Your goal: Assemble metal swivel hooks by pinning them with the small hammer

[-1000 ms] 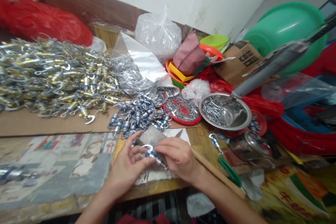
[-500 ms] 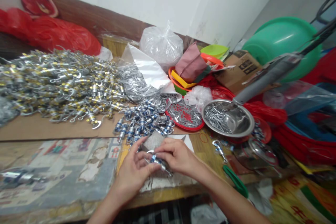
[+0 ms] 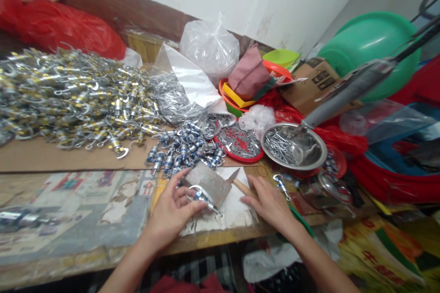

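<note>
In my left hand (image 3: 173, 206) is a blue and silver metal hook bolt (image 3: 200, 196), pinched by the thumb and fingers, its curved hook up and its eye end pointing right. Right behind it a flat grey metal block (image 3: 208, 183) rests on white paper. A small knife (image 3: 242, 187) with a wooden handle lies beside the block, blade tip pointing away. My right hand (image 3: 270, 199) is at the handle's near end, thumb and fingers spread on either side of it. A pile of similar blue hook bolts (image 3: 185, 149) lies just beyond the block.
A large heap of silver and yellow hook bolts (image 3: 75, 100) covers the back left. Small metal pieces fill a red tray (image 3: 240, 158), and metal pins lie in a steel bowl (image 3: 321, 160). One loose hook bolt (image 3: 282, 186) lies right of my right hand.
My right hand has left the hook bolt and moved right to the knife handle. My left hand still holds the hook bolt. The view has shifted, showing more of the block and paper.
</note>
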A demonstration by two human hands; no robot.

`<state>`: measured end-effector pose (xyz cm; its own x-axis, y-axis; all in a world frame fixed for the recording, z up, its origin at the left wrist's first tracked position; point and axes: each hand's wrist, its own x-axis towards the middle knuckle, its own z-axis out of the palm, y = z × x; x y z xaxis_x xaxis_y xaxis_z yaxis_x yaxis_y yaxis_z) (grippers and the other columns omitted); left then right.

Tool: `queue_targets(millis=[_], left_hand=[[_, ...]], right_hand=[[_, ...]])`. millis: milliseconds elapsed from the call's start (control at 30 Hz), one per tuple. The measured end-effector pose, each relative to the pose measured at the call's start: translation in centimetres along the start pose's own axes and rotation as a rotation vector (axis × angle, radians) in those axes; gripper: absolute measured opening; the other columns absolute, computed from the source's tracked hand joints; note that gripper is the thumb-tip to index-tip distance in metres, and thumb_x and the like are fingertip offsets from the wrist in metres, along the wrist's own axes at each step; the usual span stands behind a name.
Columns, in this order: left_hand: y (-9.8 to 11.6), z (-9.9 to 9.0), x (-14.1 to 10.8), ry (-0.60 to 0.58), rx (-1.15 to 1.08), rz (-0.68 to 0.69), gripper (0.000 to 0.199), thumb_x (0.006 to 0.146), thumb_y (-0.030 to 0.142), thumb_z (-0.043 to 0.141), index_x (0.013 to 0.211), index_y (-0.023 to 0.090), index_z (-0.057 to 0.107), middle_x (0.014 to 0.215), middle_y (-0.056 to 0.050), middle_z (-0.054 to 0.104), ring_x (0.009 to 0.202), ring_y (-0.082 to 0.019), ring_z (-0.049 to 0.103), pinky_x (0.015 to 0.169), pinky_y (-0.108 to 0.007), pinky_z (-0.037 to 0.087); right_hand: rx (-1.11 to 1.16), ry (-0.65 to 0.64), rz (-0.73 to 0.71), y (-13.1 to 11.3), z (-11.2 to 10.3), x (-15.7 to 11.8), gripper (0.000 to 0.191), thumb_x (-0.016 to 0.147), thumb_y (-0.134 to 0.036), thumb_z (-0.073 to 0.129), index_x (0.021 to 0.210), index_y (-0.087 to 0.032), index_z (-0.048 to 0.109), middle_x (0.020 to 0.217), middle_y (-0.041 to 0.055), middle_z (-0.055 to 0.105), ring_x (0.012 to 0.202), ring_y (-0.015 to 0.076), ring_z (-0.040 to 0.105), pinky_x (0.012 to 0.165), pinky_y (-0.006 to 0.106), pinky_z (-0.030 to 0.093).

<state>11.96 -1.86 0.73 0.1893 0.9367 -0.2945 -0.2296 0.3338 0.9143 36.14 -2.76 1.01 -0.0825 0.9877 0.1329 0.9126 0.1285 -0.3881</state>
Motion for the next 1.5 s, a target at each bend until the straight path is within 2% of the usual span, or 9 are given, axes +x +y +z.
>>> queue_targets(millis=[100, 200, 367, 467, 767, 1033, 1200, 1367, 1500], left_hand=[[0.1, 0.0, 0.1, 0.007, -0.001, -0.001, 0.082, 0.054, 0.024, 0.075, 0.124, 0.019, 0.031, 0.068, 0.005, 0.057, 0.070, -0.015, 0.061, 0.070, -0.031, 0.050], [0.2, 0.1, 0.0, 0.025, 0.011, -0.010, 0.083, 0.053, 0.023, 0.076, 0.124, 0.018, 0.032, 0.066, 0.006, 0.057, 0.067, -0.014, 0.060, 0.067, -0.028, 0.050], [0.2, 0.1, -0.1, 0.047, 0.030, 0.008, 0.085, 0.051, 0.023, 0.076, 0.125, 0.018, 0.034, 0.066, 0.005, 0.059, 0.069, -0.014, 0.061, 0.067, -0.027, 0.051], [0.2, 0.1, -0.1, 0.050, 0.022, 0.015, 0.086, 0.051, 0.023, 0.076, 0.125, 0.019, 0.034, 0.065, 0.006, 0.060, 0.067, -0.014, 0.062, 0.067, -0.027, 0.051], [0.1, 0.0, 0.1, 0.058, 0.023, 0.014, 0.087, 0.051, 0.024, 0.077, 0.126, 0.019, 0.034, 0.065, 0.006, 0.062, 0.066, -0.013, 0.063, 0.067, -0.026, 0.052], [0.8, 0.1, -0.3, 0.012, 0.111, -0.104, 0.020, 0.058, 0.030, 0.071, 0.073, 0.016, 0.069, 0.068, -0.002, 0.073, 0.060, -0.015, 0.065, 0.063, -0.024, 0.052], [1.2, -0.2, -0.6, -0.015, 0.148, -0.158, 0.018, 0.057, 0.024, 0.071, 0.074, 0.017, 0.071, 0.067, -0.003, 0.073, 0.059, -0.015, 0.065, 0.062, -0.025, 0.052], [1.7, -0.2, -0.9, -0.011, 0.300, 0.025, 0.013, 0.064, 0.030, 0.064, 0.063, 0.019, 0.070, 0.096, -0.007, 0.070, 0.092, -0.023, 0.062, 0.077, -0.029, 0.050], [1.8, -0.2, -1.3, 0.034, 0.240, 0.028, 0.017, 0.071, 0.034, 0.058, 0.068, 0.020, 0.067, 0.088, -0.004, 0.071, 0.078, -0.020, 0.065, 0.063, -0.026, 0.054]], right_hand=[[-0.036, -0.105, 0.017, 1.2, 0.1, -1.3, 0.024, 0.080, -0.023, 0.051, 0.102, -0.017, 0.056, 0.088, 0.0074, 0.060, 0.082, 0.0206, 0.059, 0.072, 0.034, 0.047], [0.061, 0.033, -0.031, -0.4, -1.0, -1.6, 0.022, 0.081, -0.022, 0.049, 0.102, -0.018, 0.054, 0.093, 0.0065, 0.060, 0.085, 0.0189, 0.059, 0.072, 0.031, 0.048], [0.204, 0.223, -0.392, -5.0, -3.2, -1.6, 0.045, 0.084, -0.011, 0.048, 0.126, -0.024, 0.041, 0.107, 0.0062, 0.059, 0.095, 0.0162, 0.057, 0.080, 0.028, 0.046], [0.117, 0.113, -0.468, -6.2, -2.8, -1.7, 0.053, 0.083, -0.005, 0.043, 0.132, -0.024, 0.035, 0.102, 0.0063, 0.061, 0.088, 0.0159, 0.059, 0.074, 0.027, 0.048], [0.093, -0.046, -0.324, -6.0, -1.5, -1.7, 0.046, 0.084, -0.010, 0.041, 0.128, -0.021, 0.042, 0.092, 0.0066, 0.064, 0.079, 0.0164, 0.060, 0.072, 0.029, 0.050], [0.193, -0.107, 0.056, 0.1, 0.5, -0.1, 0.034, 0.082, -0.029, 0.050, 0.113, -0.019, 0.058, 0.105, 0.0092, 0.064, 0.093, 0.0221, 0.061, 0.081, 0.036, 0.048], [-0.141, -0.038, -0.005, 0.4, 0.3, 4.3, 0.027, 0.088, -0.024, 0.041, 0.104, -0.020, 0.063, 0.100, 0.0052, 0.066, 0.091, 0.0153, 0.060, 0.080, 0.024, 0.046], [-0.271, -0.030, 0.081, 1.1, 0.7, 11.7, 0.022, 0.083, -0.010, 0.046, 0.091, -0.014, 0.066, 0.096, 0.0109, 0.066, 0.097, 0.0216, 0.058, 0.085, 0.035, 0.043], [-0.286, -0.089, 0.100, 1.6, 1.1, 14.7, 0.010, 0.080, -0.019, 0.057, 0.083, -0.012, 0.063, 0.088, 0.0057, 0.066, 0.089, 0.0184, 0.060, 0.082, 0.039, 0.045]])
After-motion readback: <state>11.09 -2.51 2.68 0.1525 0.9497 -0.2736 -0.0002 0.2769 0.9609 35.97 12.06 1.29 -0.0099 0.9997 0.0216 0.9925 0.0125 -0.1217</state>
